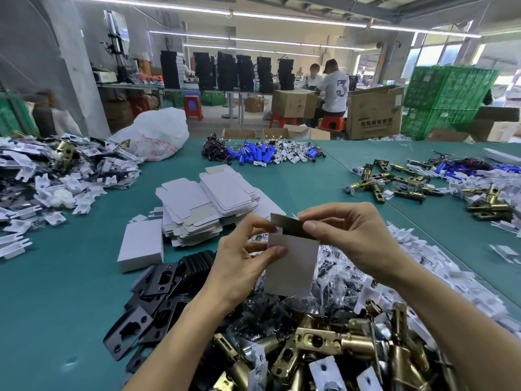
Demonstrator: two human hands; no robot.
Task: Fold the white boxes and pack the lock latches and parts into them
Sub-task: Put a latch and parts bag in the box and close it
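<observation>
With the left hand point(242, 266) pinching the box point(290, 268) upright above the latches point(324, 342) and the right hand point(346, 235) pinching a dark plate point(293, 228) at its open top, best hold the mouth square so the plate slides straight in.

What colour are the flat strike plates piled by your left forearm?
The strike plates are black, shown best in the head view.

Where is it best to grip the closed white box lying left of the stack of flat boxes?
Probably from above, pinching the closed white box across its two long side walls: it lies flat, broad face up, so only the low walls offer hold.
</observation>
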